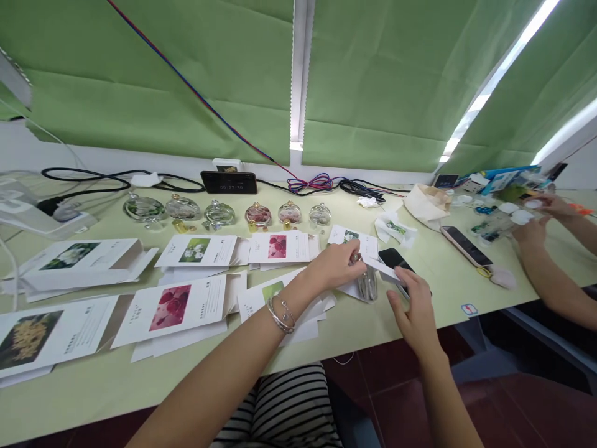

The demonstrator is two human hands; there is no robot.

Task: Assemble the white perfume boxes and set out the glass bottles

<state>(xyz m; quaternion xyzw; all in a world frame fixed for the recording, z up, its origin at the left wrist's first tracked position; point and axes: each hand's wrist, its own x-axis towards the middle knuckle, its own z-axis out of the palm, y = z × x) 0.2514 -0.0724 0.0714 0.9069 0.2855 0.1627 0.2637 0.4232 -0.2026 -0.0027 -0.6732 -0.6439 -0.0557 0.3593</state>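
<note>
My left hand [336, 266], with a bracelet on its wrist, is closed at the neck of a small clear glass bottle [368, 287]. The bottle is tilted over the table, partly hidden by the fingers. A white paper strip [383, 268] runs from the bottle's top to my right hand [414, 305], which pinches its far end between thumb and fingers. Under and behind the hands lie a white printed box [353, 235] and a black phone [395, 258]. A row of flat glass bottles with pictures, including a red one [258, 214], stands farther back.
Flattened white boxes with flower pictures [168, 308] cover the left of the table. A phone showing a timer [228, 183] leans at the back beside cables [308, 182]. Right of me are a crumpled wipe [395, 229], another phone [466, 245] and a co-worker's hands [532, 233].
</note>
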